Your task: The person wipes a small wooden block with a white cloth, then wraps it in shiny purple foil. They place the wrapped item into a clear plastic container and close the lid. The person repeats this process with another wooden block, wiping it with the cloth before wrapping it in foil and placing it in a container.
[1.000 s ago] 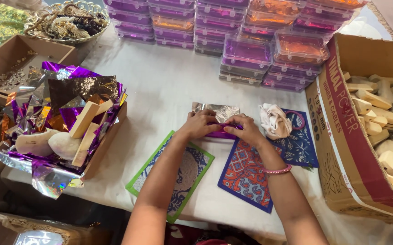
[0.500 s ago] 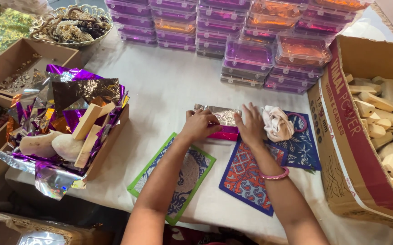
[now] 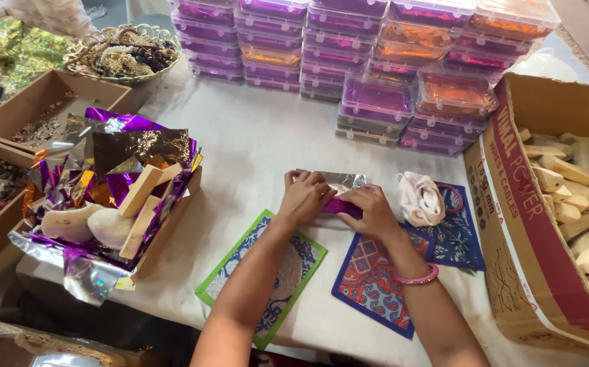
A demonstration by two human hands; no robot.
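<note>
Both hands: the left hand (image 3: pixel 306 197) and the right hand (image 3: pixel 374 211) are pressed close together on one small block wrapped in purple and silver foil (image 3: pixel 341 194), fingers curled over its top and sides; it is clamped between them.
Wrapped block: it lies on the white-covered surface (image 3: pixel 254 143), just beyond the near patterned cards, with a flap of silver foil standing loose at its far edge.
Step in hand: judged as the folding and pressing of foil round the block; the purple side looks smoothed, the silver flap not yet tucked.
Next move calls for: the loose flap to be folded flat and held by one hand while the block is steadied by the other.
Near edge: a green-bordered patterned card (image 3: pixel 267 285) and a blue-and-red patterned card (image 3: pixel 369 289) lie under the forearms, close to the surface's front edge.
Right side: a crumpled cream cloth (image 3: pixel 420 198) sits just beside the right hand, and a cardboard box of pale wooden pieces (image 3: pixel 580 204) stands beyond it.
Left side: a cardboard tray of foil sheets and wooden blocks (image 3: pixel 111 204) is well apart.
Open room: bare surface is left ahead, up to the stacked clear boxes with purple and orange contents (image 3: pixel 376 61).
</note>
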